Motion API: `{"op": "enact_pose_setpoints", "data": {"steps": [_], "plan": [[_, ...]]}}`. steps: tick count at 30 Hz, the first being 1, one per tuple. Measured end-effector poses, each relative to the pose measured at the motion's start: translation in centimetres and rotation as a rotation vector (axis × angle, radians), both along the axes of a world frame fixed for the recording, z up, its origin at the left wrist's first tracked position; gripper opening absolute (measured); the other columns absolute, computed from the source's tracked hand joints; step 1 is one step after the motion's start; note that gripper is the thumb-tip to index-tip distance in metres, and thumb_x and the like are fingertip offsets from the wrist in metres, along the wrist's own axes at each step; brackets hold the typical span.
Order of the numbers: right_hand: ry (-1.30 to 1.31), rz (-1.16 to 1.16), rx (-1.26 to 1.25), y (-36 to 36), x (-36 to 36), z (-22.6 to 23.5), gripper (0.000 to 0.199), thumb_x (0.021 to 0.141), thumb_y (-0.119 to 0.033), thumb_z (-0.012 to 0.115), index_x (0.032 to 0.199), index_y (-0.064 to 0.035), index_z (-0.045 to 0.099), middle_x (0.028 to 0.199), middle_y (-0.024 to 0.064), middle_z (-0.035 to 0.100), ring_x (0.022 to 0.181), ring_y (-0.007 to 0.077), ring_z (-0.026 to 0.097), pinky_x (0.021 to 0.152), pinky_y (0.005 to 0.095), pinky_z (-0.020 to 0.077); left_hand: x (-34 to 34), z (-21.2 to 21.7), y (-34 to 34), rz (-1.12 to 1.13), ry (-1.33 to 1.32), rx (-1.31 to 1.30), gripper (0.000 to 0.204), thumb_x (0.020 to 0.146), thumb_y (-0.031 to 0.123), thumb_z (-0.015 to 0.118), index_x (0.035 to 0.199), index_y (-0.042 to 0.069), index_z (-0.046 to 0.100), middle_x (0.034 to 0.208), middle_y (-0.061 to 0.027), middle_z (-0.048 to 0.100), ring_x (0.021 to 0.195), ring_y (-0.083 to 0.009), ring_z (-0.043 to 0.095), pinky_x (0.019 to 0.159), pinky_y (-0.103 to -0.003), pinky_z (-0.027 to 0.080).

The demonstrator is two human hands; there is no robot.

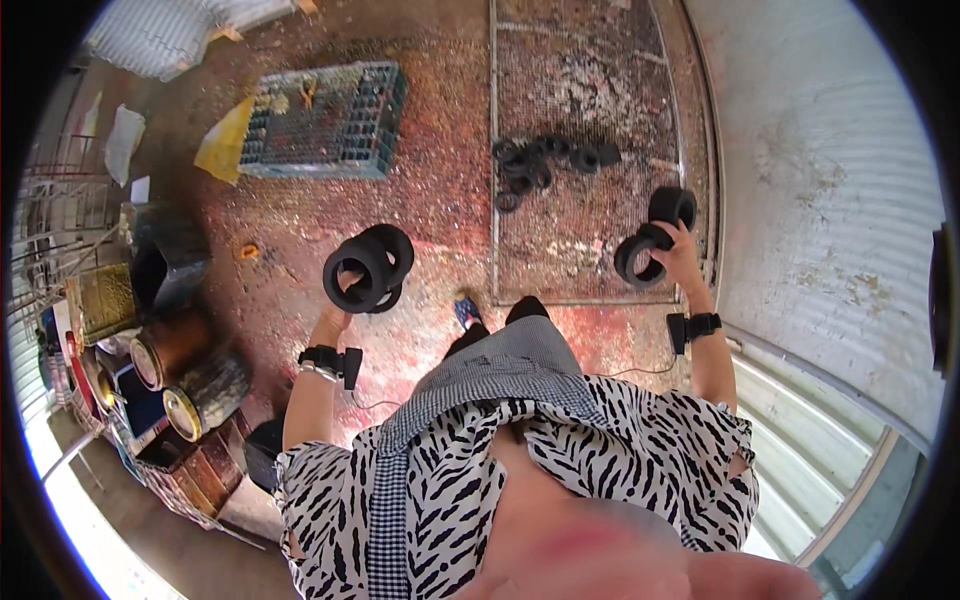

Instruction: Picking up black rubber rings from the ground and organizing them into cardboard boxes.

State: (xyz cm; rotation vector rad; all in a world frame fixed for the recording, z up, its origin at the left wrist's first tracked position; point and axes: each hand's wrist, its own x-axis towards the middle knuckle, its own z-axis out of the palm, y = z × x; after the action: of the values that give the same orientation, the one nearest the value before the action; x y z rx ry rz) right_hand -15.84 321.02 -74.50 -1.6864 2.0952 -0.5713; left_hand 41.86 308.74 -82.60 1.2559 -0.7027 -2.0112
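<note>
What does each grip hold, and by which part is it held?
Left grip: clustered black rings, held through the front one's opening. Right grip: other black rings, apparently held by their rims.

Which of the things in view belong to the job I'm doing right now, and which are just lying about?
Likely part of the job:
Black rings held in your left hand
Black rings held in your right hand
Loose pile of black rings
Framed mesh under the pile

Apparently just lying about:
Pallet
Yellow sheet
Orange ring
Drums

Ring pile [540,170] on the mesh panel [590,230], pallet [335,125] to its left
</note>
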Motion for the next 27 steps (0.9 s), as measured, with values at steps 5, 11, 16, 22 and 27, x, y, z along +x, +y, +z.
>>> {"op": "enact_pose_setpoints", "data": {"steps": [5, 11, 16, 22, 27], "plan": [[0.095, -0.199, 0.103, 3.0, -2.5, -5.7, 0.049, 0.057, -0.011, 0.074, 0.104, -0.0079, 0.058, 0.104, 0.0285, 0.053, 0.106, 0.0438, 0.047, 0.089, 0.0456, 0.041, 3.1, -2.1, -2.3, 0.04, -0.038, -0.024, 0.021, 0.075, 0.021, 0.062, 0.093, 0.01, 0.06, 0.086, -0.0009, 0.063, 0.079, -0.0144, 0.06, 0.062, -0.031, 0.052], [0.135, -0.284, 0.025, -1.3, -7.1, -7.4, 0.051, 0.055, -0.011, 0.075, 0.103, -0.0066, 0.059, 0.106, 0.0283, 0.052, 0.1, 0.0424, 0.051, 0.084, 0.0443, 0.0447, 2.3, 0.0, -8.0, -0.001, 0.004, -0.002, 0.031, 0.071, 0.026, 0.064, 0.099, 0.015, 0.059, 0.09, -0.0003, 0.063, 0.081, -0.0141, 0.061, 0.061, -0.034, 0.052], [0.083, -0.332, -0.035, -7.2, -8.1, -7.9, 0.05, 0.055, -0.012, 0.075, 0.103, -0.0052, 0.06, 0.095, 0.0242, 0.054, 0.093, 0.0381, 0.054, 0.078, 0.0438, 0.0459, 5.7, -2.6, -12.0, 0.071, 0.099, -0.048, 0.036, 0.073, 0.02, 0.063, 0.107, 0.015, 0.053, 0.094, 0.0012, 0.061, 0.078, -0.0158, 0.06, 0.059, -0.036, 0.05], [0.031, -0.289, 0.018, -16.1, -7.7, -7.9, 0.053, 0.055, -0.017, 0.073, 0.105, -0.0083, 0.058, 0.098, 0.022, 0.056, 0.095, 0.0372, 0.053, 0.083, 0.0412, 0.0444, 2.5, 1.2, -15.6, 0.254, 0.05, -0.053, 0.031, 0.071, 0.027, 0.065, 0.099, 0.017, 0.057, 0.089, 0.0024, 0.06, 0.082, -0.0158, 0.057, 0.065, -0.034, 0.046], [-0.035, -0.127, -0.159, -23.2, -5.1, -7.0, 0.049, 0.056, -0.011, 0.074, 0.103, -0.0063, 0.059, 0.093, 0.0178, 0.055, 0.085, 0.0319, 0.057, 0.076, 0.0373, 0.0464, 2.6, 2.1, -19.5, 0.151, 0.028, 0.013, 0.028, 0.07, 0.031, 0.063, 0.095, 0.017, 0.059, 0.087, 0.0032, 0.061, 0.078, -0.0141, 0.055, 0.061, -0.03, 0.042]]}}
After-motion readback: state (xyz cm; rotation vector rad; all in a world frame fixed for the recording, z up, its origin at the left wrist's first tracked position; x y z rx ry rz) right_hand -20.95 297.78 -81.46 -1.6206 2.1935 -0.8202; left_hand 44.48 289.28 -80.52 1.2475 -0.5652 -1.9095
